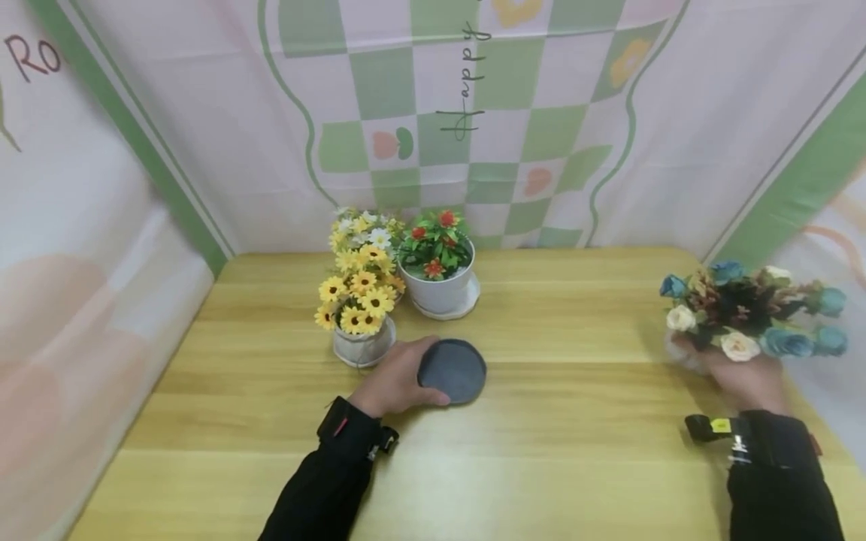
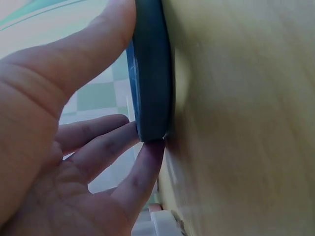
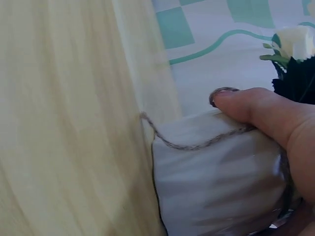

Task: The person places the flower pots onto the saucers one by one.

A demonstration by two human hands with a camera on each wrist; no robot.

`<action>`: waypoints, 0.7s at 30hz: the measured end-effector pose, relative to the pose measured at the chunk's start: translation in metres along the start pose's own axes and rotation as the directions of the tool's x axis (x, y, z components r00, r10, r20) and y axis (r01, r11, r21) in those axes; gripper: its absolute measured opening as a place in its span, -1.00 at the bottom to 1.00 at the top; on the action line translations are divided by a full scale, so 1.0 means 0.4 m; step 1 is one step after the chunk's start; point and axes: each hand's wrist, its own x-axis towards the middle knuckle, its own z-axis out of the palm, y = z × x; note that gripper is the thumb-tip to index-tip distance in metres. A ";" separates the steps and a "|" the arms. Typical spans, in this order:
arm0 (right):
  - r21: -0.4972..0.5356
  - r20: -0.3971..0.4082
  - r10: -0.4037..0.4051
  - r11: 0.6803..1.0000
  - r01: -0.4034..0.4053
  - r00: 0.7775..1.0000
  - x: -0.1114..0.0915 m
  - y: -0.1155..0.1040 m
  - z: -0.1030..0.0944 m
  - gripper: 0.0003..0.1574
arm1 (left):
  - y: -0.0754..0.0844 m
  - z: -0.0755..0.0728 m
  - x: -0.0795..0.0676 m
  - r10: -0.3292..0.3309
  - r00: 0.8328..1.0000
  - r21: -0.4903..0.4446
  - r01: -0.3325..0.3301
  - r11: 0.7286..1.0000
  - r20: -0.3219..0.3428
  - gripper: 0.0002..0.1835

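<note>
My left hand holds a round dark grey saucer by its left rim, over the middle of the table. Thumb and fingers grip its edge in the left wrist view, where the saucer stands very close to the wood. At the right, my right hand grips a white flower pot with a twine cord around it. Blue and cream artificial roses fill that pot and hide most of it from the head view. Whether the pot touches the table is unclear.
Left of centre stand a pot of yellow daisies, white and yellow flowers behind it, and a white pot with red flowers on a saucer. The wooden table meets a patterned cloth backdrop at the back.
</note>
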 end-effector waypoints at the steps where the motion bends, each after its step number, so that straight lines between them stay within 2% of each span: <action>1: -0.028 0.003 0.007 1.000 -0.007 1.000 -0.002 0.002 -0.006 -0.11 | 0.000 0.001 0.002 0.008 1.000 -0.008 -0.008 1.000 -0.001 -0.01; 4: -0.076 0.001 0.015 0.997 -0.014 1.000 -0.003 0.001 -0.011 -0.05 | 0.001 0.002 0.005 0.010 1.000 -0.020 -0.009 1.000 0.002 0.01; 7: -0.057 0.016 0.068 0.996 -0.067 0.998 -0.010 -0.007 -0.003 -0.05 | 0.002 -0.004 0.003 -0.017 1.000 -0.023 0.017 1.000 0.015 0.06; 12: -0.019 0.018 0.028 0.999 -0.027 0.999 -0.010 -0.025 0.011 -0.02 | 0.002 -0.009 0.001 -0.034 0.999 -0.011 0.035 0.999 0.031 0.08; 19: 0.039 0.091 -0.046 0.998 0.042 0.995 -0.001 -0.049 0.036 -0.21 | 0.001 -0.006 0.002 -0.027 0.999 -0.014 0.028 1.000 0.030 0.07; 21: 0.042 0.111 -0.056 0.998 0.052 0.992 -0.001 -0.055 0.041 -0.21 | 0.004 -0.006 0.001 -0.032 0.999 -0.010 0.033 0.999 0.030 0.07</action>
